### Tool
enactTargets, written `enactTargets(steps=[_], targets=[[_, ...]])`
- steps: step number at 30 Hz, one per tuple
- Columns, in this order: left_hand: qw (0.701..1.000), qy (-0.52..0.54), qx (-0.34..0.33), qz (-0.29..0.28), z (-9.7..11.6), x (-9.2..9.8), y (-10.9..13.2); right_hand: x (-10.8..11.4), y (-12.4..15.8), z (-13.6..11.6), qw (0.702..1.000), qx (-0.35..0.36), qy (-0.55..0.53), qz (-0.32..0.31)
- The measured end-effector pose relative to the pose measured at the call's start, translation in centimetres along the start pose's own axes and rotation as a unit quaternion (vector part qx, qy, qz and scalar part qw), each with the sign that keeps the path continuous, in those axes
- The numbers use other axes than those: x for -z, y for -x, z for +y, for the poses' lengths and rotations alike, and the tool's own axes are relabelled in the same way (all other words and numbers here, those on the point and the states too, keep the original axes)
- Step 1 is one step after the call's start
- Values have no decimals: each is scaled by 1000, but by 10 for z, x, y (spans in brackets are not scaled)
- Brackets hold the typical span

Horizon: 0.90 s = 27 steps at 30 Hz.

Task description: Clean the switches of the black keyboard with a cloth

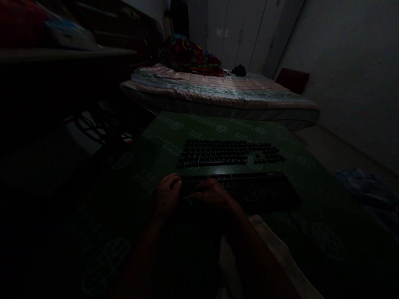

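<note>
A dark keyboard (264,189) lies on a green table (318,191) before us.
Our left hand (166,193) rests at the keyboard's left end; our right hand (212,193) bends low over its left part, by a bluish scrap (188,200). It is too dark to tell whether either grips. Beyond the keyboard sit loose keys (222,153) in rows; a bump or careless reach could scatter them. Around the keyboard, the table's pale globe logos and lettering stay unreadable.

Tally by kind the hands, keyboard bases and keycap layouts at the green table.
Hands: 2, left hand and right hand
Keyboard base: 1
Keycap layout: 1, its single caps too dark to count reliably
Total: 4
</note>
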<state>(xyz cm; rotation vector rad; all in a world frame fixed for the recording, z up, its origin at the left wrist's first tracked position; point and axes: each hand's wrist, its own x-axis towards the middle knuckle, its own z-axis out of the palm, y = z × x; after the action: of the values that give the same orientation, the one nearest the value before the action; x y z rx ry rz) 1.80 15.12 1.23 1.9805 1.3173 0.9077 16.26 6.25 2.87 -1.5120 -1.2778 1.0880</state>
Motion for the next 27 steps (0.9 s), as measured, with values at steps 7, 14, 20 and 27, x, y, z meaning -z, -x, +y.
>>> enactTargets(steps=[7, 14, 20, 27], targets=[[1000, 1, -8, 4, -1, -1, 0, 4, 2, -4, 999, -3, -28, -20], [1000, 2, -7, -1, -1, 0, 0, -1, 0, -3, 1000, 0, 1, -22], [1000, 5, 9, 1, 0, -1, 0, -1, 4, -13, 999, -12, -32, -33], [1000, 3, 1, 5, -1, -1, 0, -2, 5, -12, 998, -18, -58, -23]])
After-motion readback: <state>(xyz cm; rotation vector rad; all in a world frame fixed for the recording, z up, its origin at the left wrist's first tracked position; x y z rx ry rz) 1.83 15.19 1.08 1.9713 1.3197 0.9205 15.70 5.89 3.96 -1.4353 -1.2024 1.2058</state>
